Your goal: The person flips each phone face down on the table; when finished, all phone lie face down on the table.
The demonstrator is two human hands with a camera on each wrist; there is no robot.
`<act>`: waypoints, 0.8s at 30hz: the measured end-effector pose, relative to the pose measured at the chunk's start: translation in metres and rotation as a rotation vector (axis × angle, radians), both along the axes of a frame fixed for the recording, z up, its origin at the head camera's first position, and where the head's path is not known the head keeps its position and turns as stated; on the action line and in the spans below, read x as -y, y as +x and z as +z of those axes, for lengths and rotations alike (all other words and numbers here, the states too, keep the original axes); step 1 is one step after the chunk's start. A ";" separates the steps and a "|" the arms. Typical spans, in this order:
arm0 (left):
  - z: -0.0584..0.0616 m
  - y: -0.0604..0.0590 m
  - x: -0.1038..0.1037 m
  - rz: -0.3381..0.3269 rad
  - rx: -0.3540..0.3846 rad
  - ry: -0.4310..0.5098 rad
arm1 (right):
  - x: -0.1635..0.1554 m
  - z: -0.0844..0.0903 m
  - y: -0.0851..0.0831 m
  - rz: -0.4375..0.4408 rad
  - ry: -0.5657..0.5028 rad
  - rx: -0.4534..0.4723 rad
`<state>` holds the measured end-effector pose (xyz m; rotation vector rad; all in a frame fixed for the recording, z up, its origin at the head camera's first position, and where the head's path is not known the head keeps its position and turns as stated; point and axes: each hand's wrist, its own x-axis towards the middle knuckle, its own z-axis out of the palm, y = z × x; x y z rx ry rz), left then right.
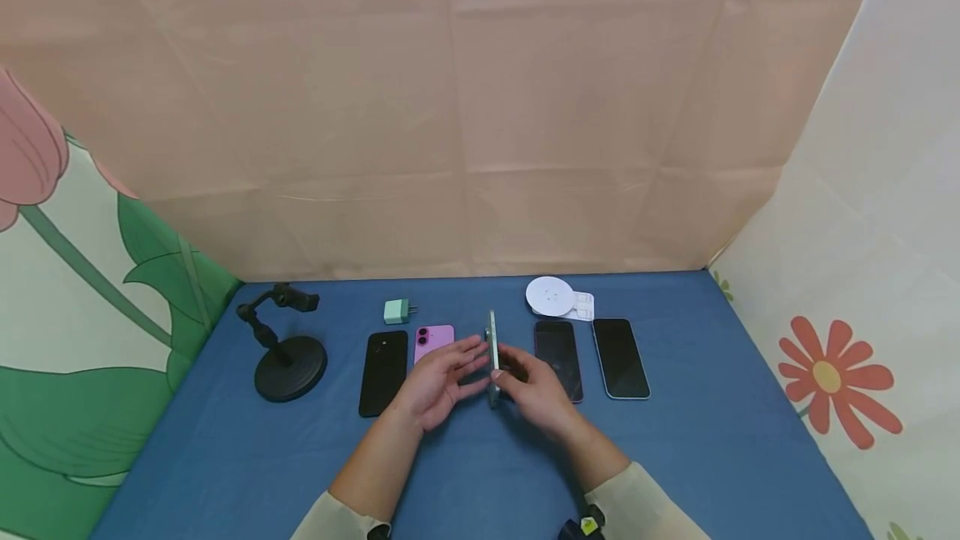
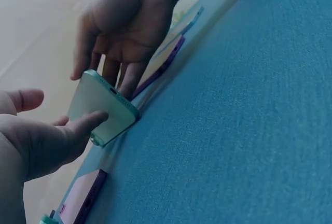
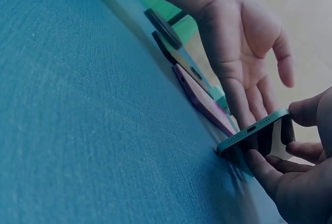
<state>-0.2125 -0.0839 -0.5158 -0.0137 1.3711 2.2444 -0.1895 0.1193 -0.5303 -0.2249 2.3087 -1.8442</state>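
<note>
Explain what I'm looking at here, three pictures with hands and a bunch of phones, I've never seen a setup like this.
No machine here: a person wears three cameras, one on the head and one on each wrist. The head view looks down on a blue table. The left hand and right hand hold a pale green phone standing on its edge between them; the wrist views show that same phone close up. Lying flat are a black phone, a pink phone, a dark phone and a white-edged phone. Behind them are a green charger plug and a white round pad; at left stands a black phone stand.
</note>
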 end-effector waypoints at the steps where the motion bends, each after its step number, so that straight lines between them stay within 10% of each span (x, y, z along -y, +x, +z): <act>1: -0.001 0.000 0.000 0.001 0.000 -0.003 | 0.000 0.000 0.000 -0.004 -0.010 -0.002; 24: -0.018 -0.004 -0.001 0.004 0.006 -0.058 | -0.010 0.010 0.005 -0.124 0.055 -0.028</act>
